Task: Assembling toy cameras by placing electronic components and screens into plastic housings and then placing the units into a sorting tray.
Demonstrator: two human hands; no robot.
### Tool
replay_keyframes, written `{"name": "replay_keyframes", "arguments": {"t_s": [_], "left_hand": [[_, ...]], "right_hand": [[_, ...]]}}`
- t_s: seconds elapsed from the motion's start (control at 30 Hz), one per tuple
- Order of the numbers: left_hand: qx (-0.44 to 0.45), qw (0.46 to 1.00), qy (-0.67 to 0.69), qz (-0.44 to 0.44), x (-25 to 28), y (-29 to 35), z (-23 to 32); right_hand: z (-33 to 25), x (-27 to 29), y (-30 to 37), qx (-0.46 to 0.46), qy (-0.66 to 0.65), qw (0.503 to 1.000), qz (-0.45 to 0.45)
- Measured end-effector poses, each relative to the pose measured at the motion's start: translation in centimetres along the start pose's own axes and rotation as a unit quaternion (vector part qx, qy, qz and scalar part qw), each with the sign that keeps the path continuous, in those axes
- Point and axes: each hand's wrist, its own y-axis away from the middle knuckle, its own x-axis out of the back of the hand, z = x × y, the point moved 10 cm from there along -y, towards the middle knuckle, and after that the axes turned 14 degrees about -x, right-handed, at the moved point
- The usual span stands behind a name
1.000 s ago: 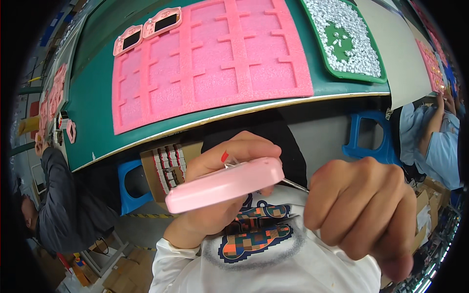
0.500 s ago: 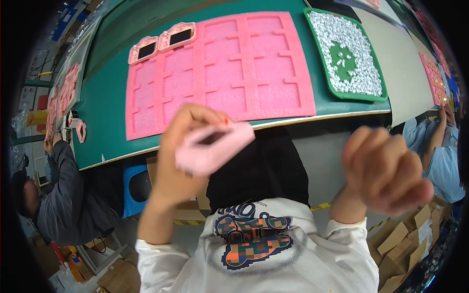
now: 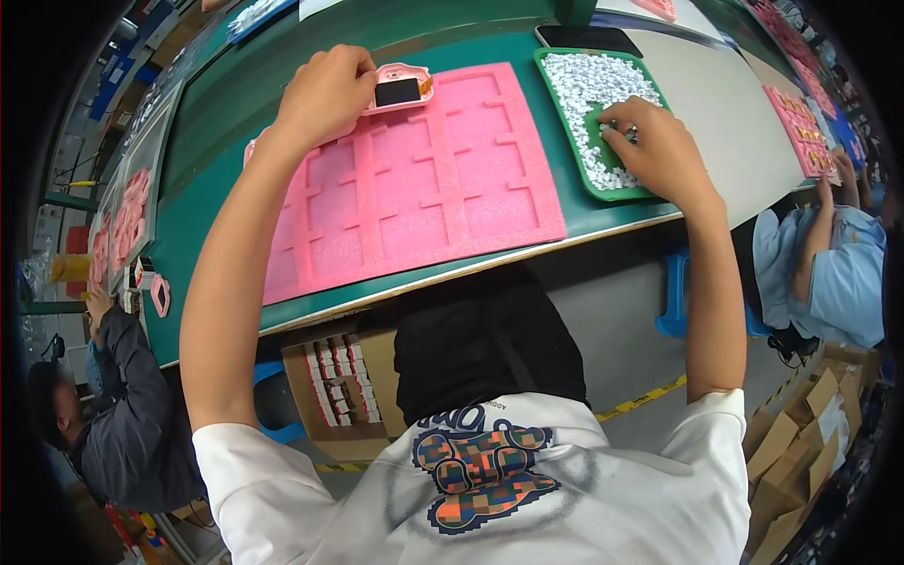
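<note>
My left hand (image 3: 330,92) reaches over the far side of a pink foam tray (image 3: 450,179). Its bent fingers grip the left edge of a pink game-console-shaped casing (image 3: 397,91) with a black screen, lying in a recess of the far row. Behind that hand and forearm, other pink casings show only as edges. My right hand (image 3: 654,155) is down in a green tray (image 3: 614,195) of small white plastic parts (image 3: 603,80). Its thumb and fingers are curled in a pinch over the bare patch; whatever sits between the fingertips is too small to make out.
A dark flat panel (image 3: 589,39) lies behind the green tray. Under the table edge stands an open carton (image 3: 386,414) with rows of small boxes. Co-workers sit at left, in a dark sleeve (image 3: 132,353), and at right, in a light blue shirt (image 3: 843,282).
My left hand has carried the pink casing from above my lap to the foam tray's far row. My right hand has gone from a loose fist in the air into the green tray.
</note>
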Motion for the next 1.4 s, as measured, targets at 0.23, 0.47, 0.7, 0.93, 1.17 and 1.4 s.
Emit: {"name": "replay_keyframes", "arguments": {"t_s": [0.23, 0.47, 0.7, 0.93, 1.17, 1.4], "left_hand": [[-0.02, 0.996, -0.08, 0.019, -1.7, -1.0, -1.1], [-0.048, 0.991, -0.123, 0.026, -2.0, -1.0, -0.6], [-0.05, 0.991, -0.121, 0.032, -1.7, -0.2, 0.7], [-0.108, 0.976, -0.164, 0.094, -1.8, 0.5, 0.8], [-0.092, 0.968, -0.073, 0.223, 6.1, 7.0, -2.1], [0.137, 0.937, -0.153, 0.283, 9.3, 26.8, -17.6]], "right_hand": [[-0.6, 0.1, -0.4, 0.016, 0.009, 1.0, -0.005], [-1.2, 0.0, -0.9, 0.048, 0.003, 0.999, 0.005], [-1.8, 1.0, -0.8, 0.023, -0.058, 0.998, 0.0], [-4.2, 1.5, -0.9, 0.028, -0.064, 0.997, -0.015], [0.1, 1.3, -2.5, -0.011, -0.083, 0.996, -0.013], [0.0, -0.2, -2.8, 0.045, -0.051, 0.998, 0.006]]}}
